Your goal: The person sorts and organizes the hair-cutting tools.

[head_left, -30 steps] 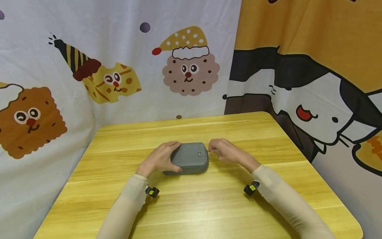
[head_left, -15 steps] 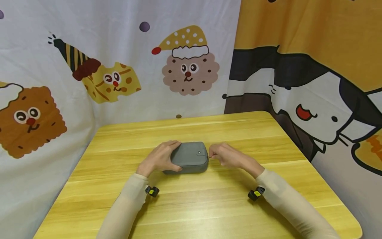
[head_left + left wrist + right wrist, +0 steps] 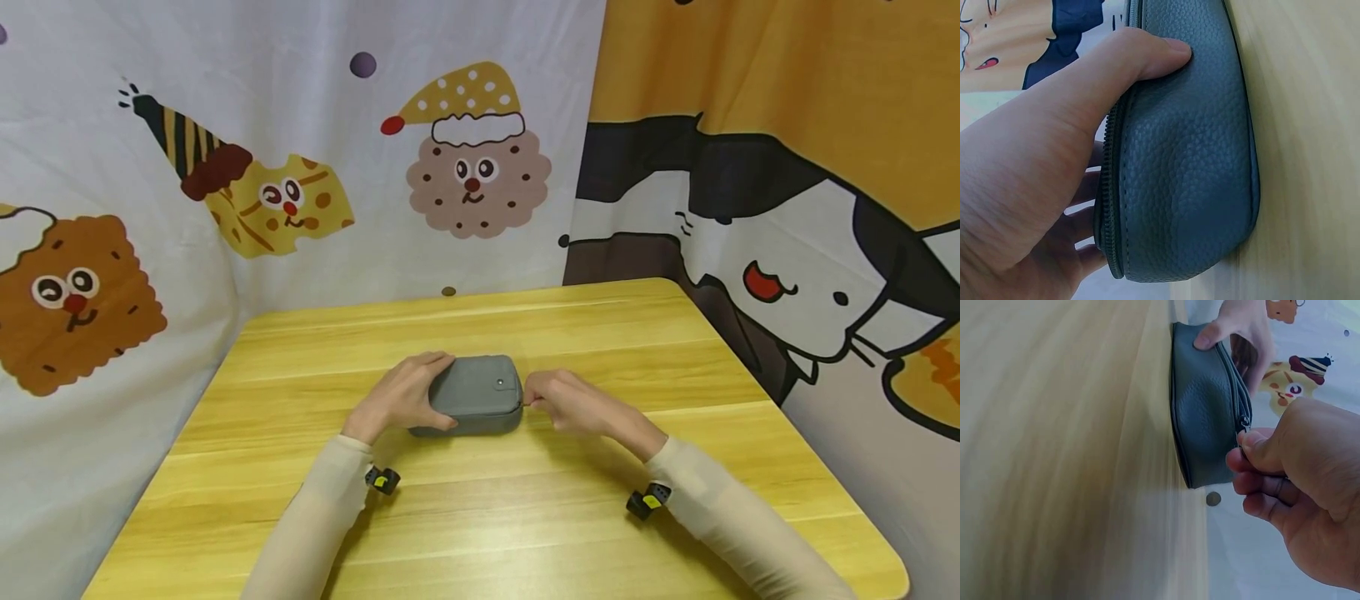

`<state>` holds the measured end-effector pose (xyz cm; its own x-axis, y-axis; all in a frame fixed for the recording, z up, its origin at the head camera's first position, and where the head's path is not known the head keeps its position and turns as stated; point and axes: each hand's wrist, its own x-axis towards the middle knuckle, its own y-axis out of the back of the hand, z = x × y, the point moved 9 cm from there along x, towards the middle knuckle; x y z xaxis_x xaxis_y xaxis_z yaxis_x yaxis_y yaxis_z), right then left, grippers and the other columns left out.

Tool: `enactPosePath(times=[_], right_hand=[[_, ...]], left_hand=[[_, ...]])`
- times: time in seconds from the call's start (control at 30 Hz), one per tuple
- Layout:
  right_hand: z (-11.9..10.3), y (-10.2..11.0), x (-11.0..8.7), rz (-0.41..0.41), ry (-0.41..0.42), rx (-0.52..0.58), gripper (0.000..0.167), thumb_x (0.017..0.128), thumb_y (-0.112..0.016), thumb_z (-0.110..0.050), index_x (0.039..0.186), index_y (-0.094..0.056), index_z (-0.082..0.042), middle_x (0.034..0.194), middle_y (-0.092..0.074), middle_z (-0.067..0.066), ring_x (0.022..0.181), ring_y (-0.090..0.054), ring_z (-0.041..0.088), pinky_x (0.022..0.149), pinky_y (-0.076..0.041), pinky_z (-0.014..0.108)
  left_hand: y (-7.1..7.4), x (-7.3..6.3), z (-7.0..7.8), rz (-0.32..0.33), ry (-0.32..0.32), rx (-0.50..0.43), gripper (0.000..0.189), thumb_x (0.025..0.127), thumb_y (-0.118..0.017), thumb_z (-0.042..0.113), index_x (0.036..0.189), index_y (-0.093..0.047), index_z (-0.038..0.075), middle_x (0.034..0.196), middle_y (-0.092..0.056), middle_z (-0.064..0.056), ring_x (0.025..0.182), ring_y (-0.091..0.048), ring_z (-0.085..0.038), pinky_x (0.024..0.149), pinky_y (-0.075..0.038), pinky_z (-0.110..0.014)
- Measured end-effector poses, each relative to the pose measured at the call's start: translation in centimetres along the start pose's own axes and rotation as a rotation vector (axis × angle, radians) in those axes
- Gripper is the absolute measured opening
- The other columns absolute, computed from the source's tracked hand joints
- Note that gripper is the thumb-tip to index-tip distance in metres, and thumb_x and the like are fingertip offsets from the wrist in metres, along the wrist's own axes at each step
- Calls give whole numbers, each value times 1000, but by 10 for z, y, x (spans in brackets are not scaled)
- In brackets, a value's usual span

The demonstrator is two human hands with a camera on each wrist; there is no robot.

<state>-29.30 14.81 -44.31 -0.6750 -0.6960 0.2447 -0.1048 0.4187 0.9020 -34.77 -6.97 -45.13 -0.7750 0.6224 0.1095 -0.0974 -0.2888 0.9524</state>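
A grey leather-like zip pouch (image 3: 471, 388) lies on the table, a small snap tab on its top near the right end. My left hand (image 3: 402, 395) grips its left end, thumb on the near side and fingers over the far side. In the left wrist view that thumb (image 3: 1163, 57) presses the pebbled side, and zipper teeth (image 3: 1109, 194) run along the upper edge. My right hand (image 3: 573, 403) is at the right end. Its thumb and forefinger pinch the zipper pull (image 3: 1244, 423), close to the near right corner; the other fingers are curled.
The wooden table (image 3: 480, 508) has light yellow grain and rounded corners. Behind it hangs a white curtain (image 3: 300, 108) with cartoon biscuits. A cartoon cat curtain (image 3: 795, 225) hangs along the right. Each wrist carries a small black camera (image 3: 384, 481).
My right hand has moved toward me along the pouch's right end, drawing the zipper pull from the far part to the near corner. My left hand and the pouch have stayed in place.
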Motion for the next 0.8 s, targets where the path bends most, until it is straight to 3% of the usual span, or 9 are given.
enactPosePath(times=[0.2, 0.4, 0.8], right_hand=[[-11, -3, 0, 15, 10, -29, 13, 101, -76, 9, 102, -79, -3, 100, -80, 7, 89, -69, 9, 77, -64, 25], [-23, -5, -4, 42, -17, -72, 14, 100, -75, 10, 106, -80, -1, 103, -82, 10, 91, -76, 14, 81, -68, 27], [-37, -12, -5, 60, -18, -153, 16, 97, -77, 11, 110, -79, 2, 106, -82, 11, 94, -82, 21, 81, -68, 20]], left_hand=[[-1, 1, -1, 5, 1, 7, 114, 79, -100, 51, 168, -51, 2, 173, -53, -23, 159, -55, -44, 133, -49, -59], [0, 1, 1, 10, -11, 18, 113, 78, -100, 51, 167, -52, 0, 172, -54, -24, 157, -57, -44, 131, -50, -59], [2, 1, 2, 22, -15, 30, 114, 77, -101, 53, 166, -53, 1, 170, -56, -25, 154, -60, -45, 129, -52, -61]])
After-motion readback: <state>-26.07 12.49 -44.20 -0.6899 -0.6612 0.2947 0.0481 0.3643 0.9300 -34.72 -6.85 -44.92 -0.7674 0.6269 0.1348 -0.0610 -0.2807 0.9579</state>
